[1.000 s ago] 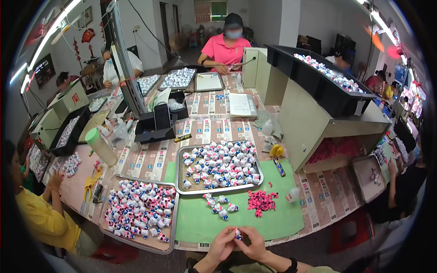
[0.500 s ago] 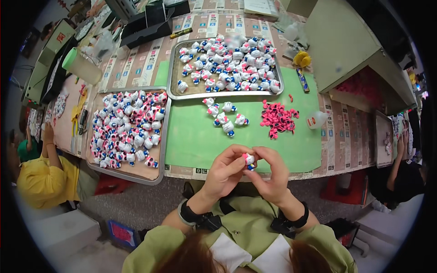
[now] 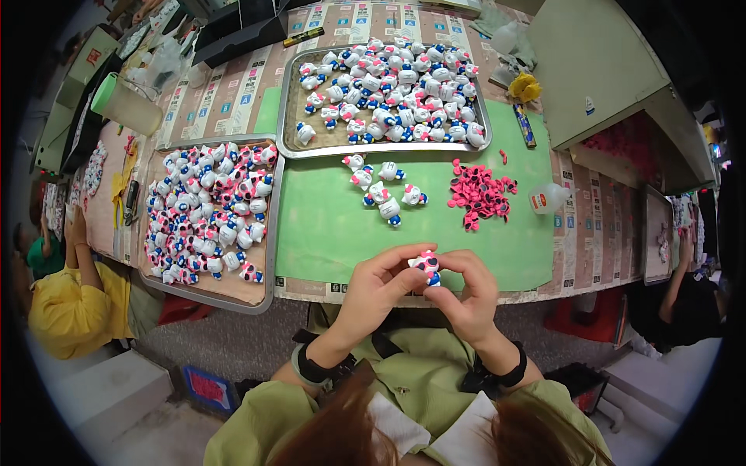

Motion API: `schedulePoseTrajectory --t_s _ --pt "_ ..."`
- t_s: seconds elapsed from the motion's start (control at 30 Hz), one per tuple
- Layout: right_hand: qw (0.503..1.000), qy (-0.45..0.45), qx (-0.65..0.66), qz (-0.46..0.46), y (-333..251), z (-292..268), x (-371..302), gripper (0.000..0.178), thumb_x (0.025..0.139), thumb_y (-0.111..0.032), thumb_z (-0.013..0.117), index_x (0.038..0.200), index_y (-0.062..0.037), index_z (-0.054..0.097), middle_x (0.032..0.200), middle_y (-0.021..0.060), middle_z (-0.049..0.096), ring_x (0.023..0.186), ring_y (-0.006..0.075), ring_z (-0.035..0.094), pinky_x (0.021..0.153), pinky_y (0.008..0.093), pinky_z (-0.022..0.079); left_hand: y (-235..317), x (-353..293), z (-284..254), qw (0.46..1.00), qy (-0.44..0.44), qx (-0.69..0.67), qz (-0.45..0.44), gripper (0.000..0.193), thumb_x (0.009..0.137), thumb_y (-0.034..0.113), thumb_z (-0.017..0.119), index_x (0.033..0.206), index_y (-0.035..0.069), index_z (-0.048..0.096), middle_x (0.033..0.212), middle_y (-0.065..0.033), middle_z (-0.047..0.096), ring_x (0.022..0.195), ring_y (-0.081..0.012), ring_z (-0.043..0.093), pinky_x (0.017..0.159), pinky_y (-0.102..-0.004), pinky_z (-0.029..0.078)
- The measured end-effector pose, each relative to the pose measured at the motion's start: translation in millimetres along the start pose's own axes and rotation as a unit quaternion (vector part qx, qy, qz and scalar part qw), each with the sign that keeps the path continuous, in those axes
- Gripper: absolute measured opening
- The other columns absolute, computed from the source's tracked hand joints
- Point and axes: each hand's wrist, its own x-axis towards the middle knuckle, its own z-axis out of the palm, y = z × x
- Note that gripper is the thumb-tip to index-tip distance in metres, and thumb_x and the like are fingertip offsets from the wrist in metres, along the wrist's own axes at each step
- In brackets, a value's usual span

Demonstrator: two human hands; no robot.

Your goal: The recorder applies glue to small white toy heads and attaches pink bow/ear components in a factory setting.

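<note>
Cat figurine (image 3: 425,267) turned, pink glasses (image 3: 428,262) now showing

Left hand (image 3: 378,289) and right hand (image 3: 472,301), fingers curled, pinch it over a green mat (image 3: 334,247). Left of them, a metal tray (image 3: 270,283) holds figurines (image 3: 206,210); beyond, a second tray (image 3: 373,149) holds more. Beyond the right hand: small pink pieces (image 3: 483,196) and a red-labelled bottle (image 3: 552,198).

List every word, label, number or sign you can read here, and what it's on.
I won't copy wording, but print shows here:
Pinkish-brown striped table covering: repeated letters, some legible.
Small translucent plastic bottle: red-and-white label, too small.
Square red sign on pale panel, far left: blurred.
White, pink and blue figurines: faint marks, unreadable.
</note>
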Motion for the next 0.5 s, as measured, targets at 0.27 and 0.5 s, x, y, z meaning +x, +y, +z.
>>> schedulePoseTrajectory --t_s 0.27,0.5 --pt "0.999 0.005 -0.034 -0.006 0 -2 -3 0.032 0.059 -0.011 0.072 0.084 0.0014 0.056 0.078 0.0123 0.057 0.068 0.0247 0.055 0.060 0.0300 0.044 -13 -1 -2 0.995 -0.006 -0.094 -0.037 0.043 0.089 0.031 0.039 0.106 -0.007 0.049 0.092 -0.0076 0.057 0.081 -0.0114 0.056 0.070 -0.0238 0.048" --pt "0.997 -0.019 -0.078 -0.013 -5 7 0 0.030 0.060 -0.008 0.071 0.085 0.0004 0.056 0.078 0.0123 0.056 0.070 0.0260 0.054 0.063 0.0315 0.043 -2 -11 -12 0.990 0.051 -0.108 -0.072 0.025 0.084 0.010 0.049 0.106 -0.003 0.050 0.092 -0.0067 0.056 0.082 -0.0107 0.055 0.071 -0.0235 0.047"
